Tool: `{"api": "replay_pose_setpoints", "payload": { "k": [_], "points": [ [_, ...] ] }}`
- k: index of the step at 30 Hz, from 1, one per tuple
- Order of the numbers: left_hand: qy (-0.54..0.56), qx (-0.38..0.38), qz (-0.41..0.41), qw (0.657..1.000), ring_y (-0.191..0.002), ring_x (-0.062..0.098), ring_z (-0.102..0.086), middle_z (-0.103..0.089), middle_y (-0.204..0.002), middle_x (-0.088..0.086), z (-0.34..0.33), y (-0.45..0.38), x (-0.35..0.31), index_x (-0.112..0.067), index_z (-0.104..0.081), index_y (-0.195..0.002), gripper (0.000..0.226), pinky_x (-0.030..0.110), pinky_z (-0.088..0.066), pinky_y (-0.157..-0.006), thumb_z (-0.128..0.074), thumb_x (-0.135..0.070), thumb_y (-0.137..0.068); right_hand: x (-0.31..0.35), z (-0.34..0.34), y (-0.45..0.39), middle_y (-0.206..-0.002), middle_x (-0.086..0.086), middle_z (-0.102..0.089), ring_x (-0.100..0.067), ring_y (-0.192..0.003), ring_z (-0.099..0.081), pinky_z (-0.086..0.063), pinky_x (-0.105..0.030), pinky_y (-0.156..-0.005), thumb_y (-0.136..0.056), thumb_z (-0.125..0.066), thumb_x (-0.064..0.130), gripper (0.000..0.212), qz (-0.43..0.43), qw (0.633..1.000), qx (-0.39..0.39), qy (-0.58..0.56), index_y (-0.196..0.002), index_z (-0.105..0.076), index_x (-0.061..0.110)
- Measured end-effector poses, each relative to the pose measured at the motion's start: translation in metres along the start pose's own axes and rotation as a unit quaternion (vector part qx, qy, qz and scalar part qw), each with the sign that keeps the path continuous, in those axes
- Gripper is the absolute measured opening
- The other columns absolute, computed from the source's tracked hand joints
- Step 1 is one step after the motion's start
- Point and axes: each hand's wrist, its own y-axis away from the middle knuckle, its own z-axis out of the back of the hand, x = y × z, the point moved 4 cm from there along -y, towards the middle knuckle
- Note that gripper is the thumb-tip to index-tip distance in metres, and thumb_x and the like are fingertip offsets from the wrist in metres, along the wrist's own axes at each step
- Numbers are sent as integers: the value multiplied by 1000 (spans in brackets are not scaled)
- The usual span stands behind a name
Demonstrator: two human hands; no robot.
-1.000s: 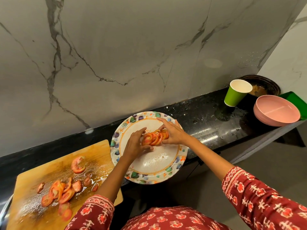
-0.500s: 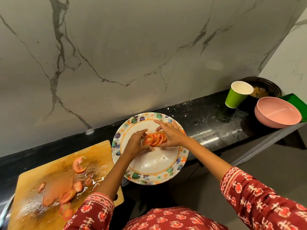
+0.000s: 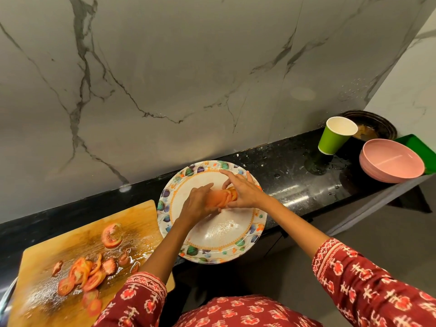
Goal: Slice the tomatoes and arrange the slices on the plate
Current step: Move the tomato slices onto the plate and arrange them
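Cutting board [image 3: 77, 253], lower left: we count a loose heap of slices [image 3: 82, 277] awaiting transfer. Plate [image 3: 213, 254], centre: one short row [image 3: 230, 195] laid. Left hand [image 3: 199, 205] and right hand [image 3: 243, 192] grasp that row from both ends. Arranging seems barely begun.

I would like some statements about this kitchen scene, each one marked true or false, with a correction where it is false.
1. Both hands are over the patterned plate. True.
2. The left hand and right hand hold a row of tomato slices between them. True.
3. The cutting board has no tomato left on it. False: loose tomato pieces lie there.
4. The green cup lies on its side. False: it stands upright.
5. The pink bowl is on the cutting board. False: it sits on the black counter, right of the cup.
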Motion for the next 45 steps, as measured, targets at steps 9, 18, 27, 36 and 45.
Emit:
{"api": "replay_pose_setpoints", "payload": {
  "k": [9, 18, 27, 36, 45],
  "points": [
    [-1, -11, 10, 1000, -123, 22, -41, -48, -136, 6, 3, 3, 4, -19, -34, -141, 82, 31, -41, -96, -76, -37, -72, 3, -1, 0, -121, 4, -56, -17, -129, -38, 5, -53, -114, -75, -75, 36, 99, 10, 1000, -5, 10, -148, -10, 22],
    [-4, 3, 11, 1000, -123, 22, -41, -47, -136, 5, 2, 3, 5, -22, -33, -141, 84, 30, -40, -96, -78, -35, -71, 1, -1, 0, -119, 4, -58, -19, -130, -38, 7, -55, -115, -77, -72, 34, 94, 10, 1000, -9, 5, -148, -11, 22],
    [21, 23, 11, 999, -125, 21, -40, -45, -137, 5, 7, 5, 13, -22, -30, -142, 88, 31, -35, -101, -79, -31, -69, 11, -10, -3, -130, 4, -53, -18, -134, -32, 5, -60, -113, -75, -74, 34, 99, 23, 999, 12, 20, -149, -8, 22],
    [56, 7, 8, 998, -112, 21, -53, -50, -132, 10, 12, 8, 11, -15, -35, -140, 79, 28, -45, -92, -78, -19, -72, 23, -11, -10, -127, 1, -54, -19, -132, -34, 10, -55, -112, -76, -74, 32, 99, 32, 999, 25, 34, -149, -7, 23],
    [65, -17, -7, 998, -107, 20, -57, -52, -130, 10, 11, 7, 8, -16, -37, -139, 78, 29, -50, -88, -78, -20, -72, 23, -10, -9, -135, 0, -50, -20, -136, -29, 10, -60, -112, -75, -74, 38, 102, 29, 999, 31, 26, -149, -6, 23]
  ]
}}
